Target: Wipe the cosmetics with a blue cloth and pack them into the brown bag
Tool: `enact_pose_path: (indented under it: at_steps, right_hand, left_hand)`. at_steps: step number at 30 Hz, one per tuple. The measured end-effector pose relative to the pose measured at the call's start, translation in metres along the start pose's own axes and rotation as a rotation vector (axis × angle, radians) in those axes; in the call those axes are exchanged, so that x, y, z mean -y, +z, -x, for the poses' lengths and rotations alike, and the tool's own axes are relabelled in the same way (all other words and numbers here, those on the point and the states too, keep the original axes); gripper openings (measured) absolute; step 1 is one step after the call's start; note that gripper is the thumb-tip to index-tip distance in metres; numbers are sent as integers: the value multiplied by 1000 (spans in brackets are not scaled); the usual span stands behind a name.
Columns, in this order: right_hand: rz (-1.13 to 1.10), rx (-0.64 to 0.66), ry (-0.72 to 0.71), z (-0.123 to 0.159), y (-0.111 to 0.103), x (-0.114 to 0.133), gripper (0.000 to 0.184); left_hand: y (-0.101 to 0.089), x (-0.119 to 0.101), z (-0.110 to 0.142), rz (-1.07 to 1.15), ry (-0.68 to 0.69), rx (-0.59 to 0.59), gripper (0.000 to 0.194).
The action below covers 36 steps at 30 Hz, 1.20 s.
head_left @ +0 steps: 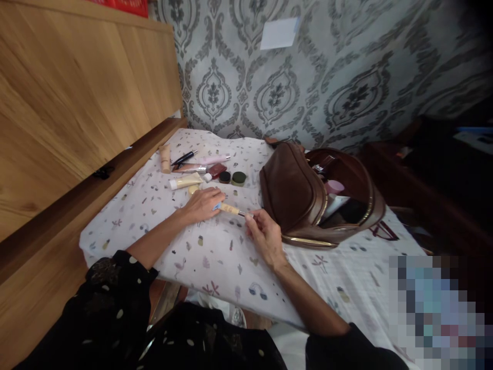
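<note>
My left hand (202, 204) lies palm down on the patterned white cloth (215, 257), its fingertips pinching one end of a small beige tube (230, 208) with a blue tip. My right hand (264, 234) pinches the tube's other, dark end between thumb and fingers. The tube lies almost flat just above the cloth, between both hands. A brown leather bag (296, 195) stands unzipped right of my right hand, with a pink-capped item (334, 186) and other things inside.
Several cosmetics lie in a row beyond my left hand: a cream tube (185, 181), a beige tube (165, 158), a black pen (184, 158), a pink stick (215, 160), a red compact (216, 170) and two round pots (232, 178). A wooden headboard (77, 103) rises on the left.
</note>
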State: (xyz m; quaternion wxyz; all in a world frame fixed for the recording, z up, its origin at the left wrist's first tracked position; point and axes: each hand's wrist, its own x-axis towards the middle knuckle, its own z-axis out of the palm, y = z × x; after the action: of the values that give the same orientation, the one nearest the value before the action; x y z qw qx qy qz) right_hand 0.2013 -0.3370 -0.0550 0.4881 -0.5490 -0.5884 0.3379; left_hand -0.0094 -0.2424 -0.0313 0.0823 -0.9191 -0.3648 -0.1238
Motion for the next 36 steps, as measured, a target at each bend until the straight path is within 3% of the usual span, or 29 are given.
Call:
enact_pose_path:
  at_steps: [12,16,21,25,28,31,33,36]
  right_hand:
    - [-73,-15,-25,-1,4,-1,45]
    - [-80,-3,-20,-1,4,-1,36]
    - [-132,-67,27,-2,2,-1,38]
    - [-130,-73,14,-2,3,-2,39]
    - [-79,-73,-39,0,4,-3,35]
    - [-19,-48,-100,2,4,-4,31]
    - [-46,-33,-93,3,4,-2,33]
    - [-132,-46,-50,3,2,3,38]
  left_hand:
    - [-2,1,0,86,-5,11,9]
    - [-7,1,-1,117,-4,62,7]
    - [-16,10,-1,131,-18,40,45]
    - [-20,-2,-2,122,-10,-73,56]
    - [-19,-30,-4,102,149,-149,49]
    - [-17,-51,-7,23,260,-127,27]
    - [-16,-50,-9,-38,239,-82,16]
    - [-17,-30,-8,-91,134,-38,16]
